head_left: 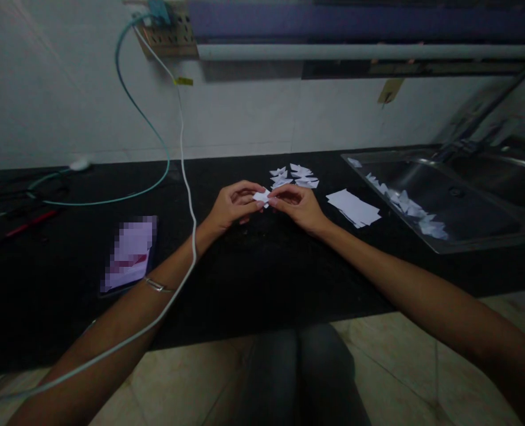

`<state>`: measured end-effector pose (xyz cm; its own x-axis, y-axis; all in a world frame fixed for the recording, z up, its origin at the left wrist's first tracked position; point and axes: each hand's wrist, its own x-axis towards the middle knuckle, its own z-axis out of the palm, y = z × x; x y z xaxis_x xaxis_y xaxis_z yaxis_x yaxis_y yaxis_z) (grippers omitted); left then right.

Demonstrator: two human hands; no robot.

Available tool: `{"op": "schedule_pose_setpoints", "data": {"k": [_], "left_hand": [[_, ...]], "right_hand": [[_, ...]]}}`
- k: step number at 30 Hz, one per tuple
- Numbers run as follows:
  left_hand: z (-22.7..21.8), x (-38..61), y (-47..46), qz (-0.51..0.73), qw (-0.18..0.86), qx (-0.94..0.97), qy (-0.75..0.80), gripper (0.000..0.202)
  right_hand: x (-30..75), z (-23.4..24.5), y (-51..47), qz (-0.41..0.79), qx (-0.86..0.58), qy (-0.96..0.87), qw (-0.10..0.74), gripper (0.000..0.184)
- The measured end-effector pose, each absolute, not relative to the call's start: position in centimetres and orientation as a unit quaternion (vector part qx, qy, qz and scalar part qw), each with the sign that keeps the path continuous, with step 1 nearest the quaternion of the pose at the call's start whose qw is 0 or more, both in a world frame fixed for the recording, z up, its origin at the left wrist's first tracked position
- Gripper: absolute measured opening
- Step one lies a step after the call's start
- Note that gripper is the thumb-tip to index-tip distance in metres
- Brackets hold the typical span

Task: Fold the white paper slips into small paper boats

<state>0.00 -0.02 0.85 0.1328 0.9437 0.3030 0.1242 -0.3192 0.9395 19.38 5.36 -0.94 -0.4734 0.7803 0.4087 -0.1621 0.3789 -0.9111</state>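
A pale wall [67,112] runs behind the whole scene, and a black counter [253,284] spreads below it. Taking the space between the hands as the clock's centre, a metal sink [457,204] is set in far off at three o'clock. A phone [132,251] lies between eight and nine, beside the left forearm. The left hand [233,207] and right hand [302,207] face each other at the centre, thumbs and fingers closed in a pinch. Just past the right hand, at three, sits a loose paper stack [353,210], its edges not squared. Folded paper pieces line the sink's left rim [404,202], and a folded cluster [304,173] lies near two.

Smallest is the white paper piece [261,197], at dead centre, clamped between both hands' fingertips. It should be almost weightless, crisp along creases yet easily crushed or torn; a light fingertip hold at opposite edges suits it best. Its exact folds are too small to tell.
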Motion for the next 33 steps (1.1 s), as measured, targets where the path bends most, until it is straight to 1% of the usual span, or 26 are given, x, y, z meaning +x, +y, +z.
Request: {"op": "schedule_pose_setpoints", "data": {"k": [2, 7, 16, 20, 26, 30, 33], "left_hand": [[0.8, 0.1, 0.0, 0.513, 0.406, 0.629, 0.419, 0.033], [0.6, 0.1, 0.3, 0.519, 0.384, 0.627, 0.437, 0.021], [1.0, 0.4, 0.3, 0.507, 0.339, 0.639, 0.468, 0.018], [0.8, 0.3, 0.5, 0.529, 0.347, 0.624, 0.459, 0.018], [0.7, 0.2, 0.7, 0.523, 0.356, 0.600, 0.489, 0.021], [0.8, 0.2, 0.6, 0.544, 0.346, 0.589, 0.488, 0.019], [1.0, 0.1, 0.6, 0.546, 0.329, 0.600, 0.484, 0.015]], "right_hand": [[19.4, -0.9, 5.4, 0.500, -0.229, -0.695, 0.464, 0.029], [19.4, -1.1, 5.5, 0.485, -0.237, -0.704, 0.461, 0.032], [19.5, -0.8, 5.2, 0.424, -0.268, -0.736, 0.456, 0.030], [19.6, -0.7, 5.1, 0.401, -0.265, -0.742, 0.467, 0.026], [19.7, -0.5, 4.9, 0.389, -0.271, -0.732, 0.489, 0.029], [19.8, -0.3, 4.6, 0.366, -0.256, -0.744, 0.496, 0.023], [19.9, -0.1, 4.4, 0.345, -0.253, -0.767, 0.479, 0.019]]}}
